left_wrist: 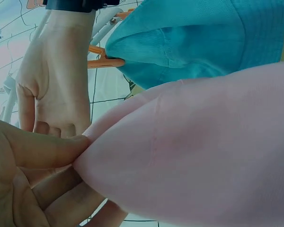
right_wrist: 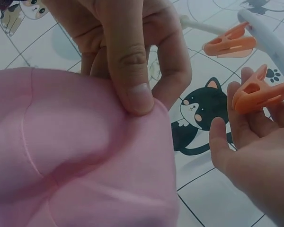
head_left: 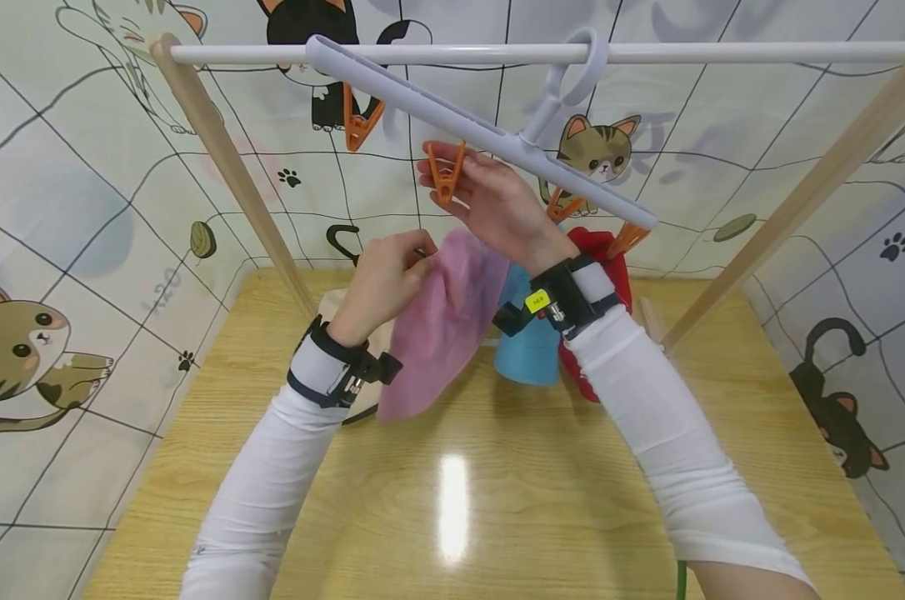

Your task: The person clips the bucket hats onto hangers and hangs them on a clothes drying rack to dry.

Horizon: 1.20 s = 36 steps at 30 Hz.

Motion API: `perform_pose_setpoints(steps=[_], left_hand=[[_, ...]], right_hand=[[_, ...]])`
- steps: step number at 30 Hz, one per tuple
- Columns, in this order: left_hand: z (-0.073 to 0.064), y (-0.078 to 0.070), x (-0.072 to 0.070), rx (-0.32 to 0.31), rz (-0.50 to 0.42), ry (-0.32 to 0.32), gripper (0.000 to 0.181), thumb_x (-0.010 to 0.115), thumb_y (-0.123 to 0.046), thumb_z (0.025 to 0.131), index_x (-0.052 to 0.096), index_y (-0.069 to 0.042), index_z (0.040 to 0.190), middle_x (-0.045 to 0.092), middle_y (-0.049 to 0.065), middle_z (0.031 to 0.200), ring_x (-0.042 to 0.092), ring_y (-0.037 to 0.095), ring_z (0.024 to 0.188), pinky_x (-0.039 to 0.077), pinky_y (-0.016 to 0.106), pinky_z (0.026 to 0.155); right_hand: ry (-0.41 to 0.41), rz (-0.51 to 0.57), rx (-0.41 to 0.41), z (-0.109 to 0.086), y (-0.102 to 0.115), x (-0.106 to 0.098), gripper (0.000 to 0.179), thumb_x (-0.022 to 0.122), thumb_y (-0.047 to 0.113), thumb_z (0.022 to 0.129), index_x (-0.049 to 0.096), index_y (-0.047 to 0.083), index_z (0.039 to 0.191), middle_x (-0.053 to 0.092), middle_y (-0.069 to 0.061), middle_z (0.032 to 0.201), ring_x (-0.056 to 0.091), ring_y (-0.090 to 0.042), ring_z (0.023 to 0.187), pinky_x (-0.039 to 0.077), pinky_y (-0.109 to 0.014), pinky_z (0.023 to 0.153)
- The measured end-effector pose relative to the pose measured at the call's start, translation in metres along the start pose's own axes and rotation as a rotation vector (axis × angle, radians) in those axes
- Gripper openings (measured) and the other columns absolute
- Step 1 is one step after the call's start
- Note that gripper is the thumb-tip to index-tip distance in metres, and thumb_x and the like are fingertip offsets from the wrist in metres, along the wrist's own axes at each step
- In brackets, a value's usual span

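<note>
In the head view my left hand pinches the edge of a pink cloth hat between thumb and fingers; the left wrist view shows the pinch on its folded tip. My right hand is raised just below a lilac hanger. Its fingers are fairly straight behind an orange clip and appear to touch it. That clip also shows before the fingers in the right wrist view. A blue bucket hat hangs from another orange clip. Beside it hangs a red hat, partly hidden by my right arm.
The hanger hooks over a white rod between wooden posts. More orange clips hang at its left end and right end. A beige hat with dark edging is behind my left hand. Below lies a wooden tabletop.
</note>
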<state>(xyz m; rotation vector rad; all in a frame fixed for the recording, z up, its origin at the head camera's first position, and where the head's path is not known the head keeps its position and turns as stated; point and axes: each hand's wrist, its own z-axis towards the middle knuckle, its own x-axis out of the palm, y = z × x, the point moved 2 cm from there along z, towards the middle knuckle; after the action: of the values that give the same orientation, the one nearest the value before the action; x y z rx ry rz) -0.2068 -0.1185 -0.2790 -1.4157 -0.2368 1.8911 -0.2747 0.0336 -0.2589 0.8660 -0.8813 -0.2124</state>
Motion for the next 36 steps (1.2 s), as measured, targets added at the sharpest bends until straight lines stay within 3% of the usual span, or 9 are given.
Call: perform_pose_setpoints(steps=[6, 11, 19, 26, 36], left_hand=[[0.005, -0.002, -0.003, 0.030, 0.035, -0.027, 0.012, 0.056, 0.002, 0.085, 0.066, -0.004, 0.084, 0.055, 0.005, 0.059, 0.049, 0.020, 0.053, 0.035, 0.032, 0.050], [0.012, -0.006, -0.009, 0.074, 0.067, -0.046, 0.014, 0.053, 0.006, 0.082, 0.064, -0.003, 0.081, 0.052, 0.005, 0.057, 0.050, 0.022, 0.055, 0.036, 0.034, 0.052], [0.020, -0.011, -0.017, 0.024, 0.084, -0.035, 0.015, 0.052, 0.006, 0.083, 0.064, -0.003, 0.081, 0.051, 0.006, 0.058, 0.049, 0.023, 0.055, 0.033, 0.032, 0.051], [0.026, -0.009, -0.017, 0.009, 0.107, -0.046, 0.012, 0.055, 0.004, 0.085, 0.064, -0.003, 0.083, 0.053, 0.007, 0.062, 0.049, 0.023, 0.058, 0.033, 0.032, 0.052], [0.033, -0.013, -0.018, 0.000, 0.119, -0.053, 0.005, 0.059, -0.001, 0.089, 0.063, -0.002, 0.086, 0.054, 0.008, 0.067, 0.049, 0.023, 0.061, 0.033, 0.032, 0.054]], right_hand=[[0.003, 0.051, 0.004, 0.004, -0.001, -0.006, 0.040, 0.030, 0.006, 0.105, 0.068, 0.005, 0.116, 0.061, -0.015, 0.120, 0.052, -0.029, 0.113, 0.032, -0.040, 0.104], [0.037, 0.067, -0.013, 0.009, 0.000, -0.007, 0.043, 0.025, 0.008, 0.105, 0.066, 0.003, 0.118, 0.059, -0.017, 0.120, 0.052, -0.029, 0.111, 0.034, -0.040, 0.098], [0.079, 0.154, 0.016, 0.012, 0.003, -0.006, 0.041, 0.025, 0.006, 0.105, 0.062, 0.001, 0.123, 0.057, -0.019, 0.120, 0.053, -0.034, 0.107, 0.038, -0.041, 0.095], [0.092, 0.173, 0.006, 0.012, 0.002, -0.014, 0.027, 0.050, 0.002, 0.098, 0.063, 0.003, 0.122, 0.058, -0.016, 0.123, 0.049, -0.032, 0.115, 0.034, -0.043, 0.103], [0.143, 0.153, -0.013, 0.013, 0.001, -0.021, 0.026, 0.063, 0.000, 0.089, 0.067, 0.004, 0.115, 0.063, -0.015, 0.113, 0.053, -0.030, 0.109, 0.033, -0.042, 0.103]])
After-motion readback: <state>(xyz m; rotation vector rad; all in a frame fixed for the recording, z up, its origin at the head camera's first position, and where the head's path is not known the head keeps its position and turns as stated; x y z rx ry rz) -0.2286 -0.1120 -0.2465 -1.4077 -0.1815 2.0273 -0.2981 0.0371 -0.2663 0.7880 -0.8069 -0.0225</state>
